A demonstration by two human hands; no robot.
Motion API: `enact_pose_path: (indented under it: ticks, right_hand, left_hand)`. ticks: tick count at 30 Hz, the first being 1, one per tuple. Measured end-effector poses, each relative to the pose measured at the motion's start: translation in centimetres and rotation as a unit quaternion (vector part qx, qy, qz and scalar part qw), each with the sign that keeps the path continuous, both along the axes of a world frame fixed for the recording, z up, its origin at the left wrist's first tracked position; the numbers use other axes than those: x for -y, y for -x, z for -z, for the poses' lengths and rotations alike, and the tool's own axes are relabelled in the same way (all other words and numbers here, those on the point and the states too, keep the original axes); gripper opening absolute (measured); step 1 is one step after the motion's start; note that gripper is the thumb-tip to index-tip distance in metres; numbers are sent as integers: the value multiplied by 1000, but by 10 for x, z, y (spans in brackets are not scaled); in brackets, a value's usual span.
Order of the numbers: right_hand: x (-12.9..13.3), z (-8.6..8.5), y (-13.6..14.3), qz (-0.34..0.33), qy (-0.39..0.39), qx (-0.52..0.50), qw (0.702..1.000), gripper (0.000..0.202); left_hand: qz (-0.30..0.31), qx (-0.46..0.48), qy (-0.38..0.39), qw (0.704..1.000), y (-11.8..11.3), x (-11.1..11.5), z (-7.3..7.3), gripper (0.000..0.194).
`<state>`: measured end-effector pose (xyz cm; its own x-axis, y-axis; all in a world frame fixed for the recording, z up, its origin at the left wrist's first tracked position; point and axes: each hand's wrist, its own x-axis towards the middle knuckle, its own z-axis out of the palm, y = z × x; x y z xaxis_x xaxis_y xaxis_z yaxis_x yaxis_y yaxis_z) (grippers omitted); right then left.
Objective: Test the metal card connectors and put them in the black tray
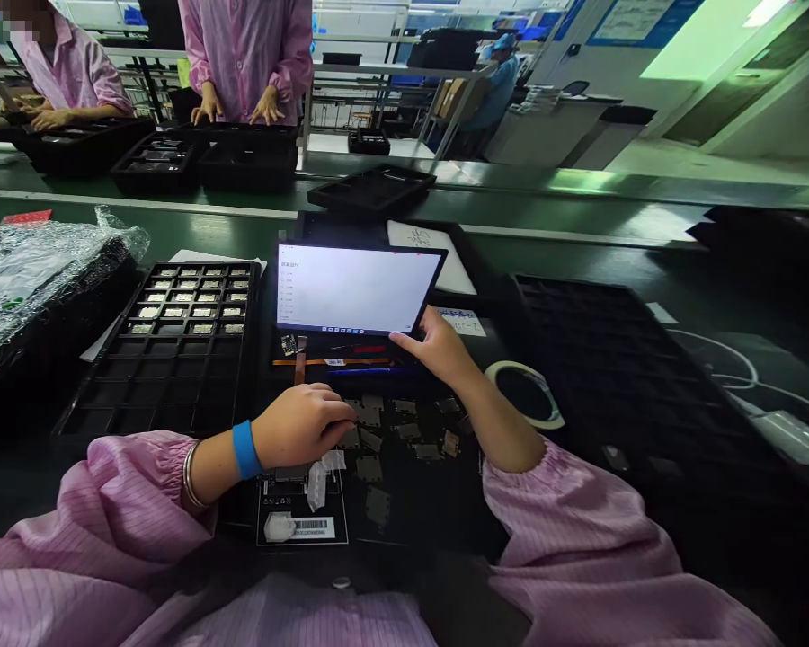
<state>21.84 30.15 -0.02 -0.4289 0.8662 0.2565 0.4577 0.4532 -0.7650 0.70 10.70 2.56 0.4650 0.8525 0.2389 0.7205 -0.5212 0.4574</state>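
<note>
Head view. Left hand (303,424): curled, fingertips pressed down on the small flat parts (404,431) scattered over the dark work mat (438,503), near centre; whether one is pinched, cannot tell. Right hand (438,346): fingers extended, tip touching the lower right edge of the lit tablet screen (354,289), propped upright just beyond the mat. Compartment tray (175,346): left, far rows filled with parts. Tape roll (529,393): right of the right forearm. Two co-workers in pink coats: far left, hands on black trays.
</note>
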Motion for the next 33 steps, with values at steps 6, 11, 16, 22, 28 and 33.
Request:
enact_pose_path:
  ticks: [6,11,16,22,28,33]
  right_hand:
    - [-1,1,-1,-2,-4,7,1000,51]
    - [-1,2,-1,5,-9,9,1000,47]
    - [0,0,0,-6,-1,-6,1000,47]
    - [1,0,0,-3,-4,-6,1000,47]
    - [0,1,0,0,-7,3,1000,49]
    - [2,-2,1,13,-12,17,1000,50]
  left_hand:
    - [-2,-1,0,1000,0,0,1,21]
    - [-2,0,1,1000,0,0,1,21]
    - [0,0,0,1000,0,0,1,21]
    - [0,3,-2,1000,0,1,0,21]
    - [1,3,3,1000,0,2,-1,22]
    - [1,6,2,1000,0,1,1,21]
